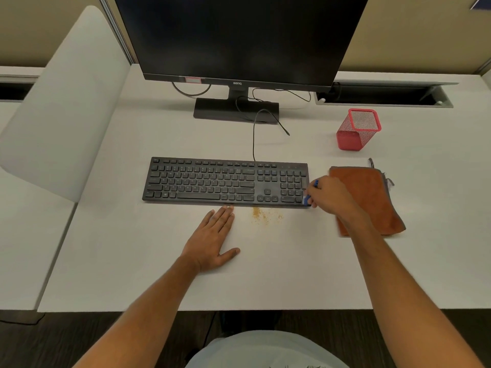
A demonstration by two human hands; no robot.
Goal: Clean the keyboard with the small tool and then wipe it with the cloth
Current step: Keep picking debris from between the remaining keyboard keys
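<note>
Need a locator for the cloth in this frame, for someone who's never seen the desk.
Start at the black keyboard in front of the monitor. Just past its right end, a folded rust-orange cloth lies flat on the white desk, partly under the right hand. The red mesh cup behind it stands upright; the cloth is flat and soft.

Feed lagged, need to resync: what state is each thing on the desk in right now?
keyboard: flat on desk, cable attached.
small tool: gripped, at keyboard's right end.
right hand: grips the tool.
left hand: flat, fingers straight, at keyboard's front edge.
cloth: folded, unused, beside keyboard.
crumbs: scattered before keyboard.
monitor: dark.
red mesh cup: upright.
</note>
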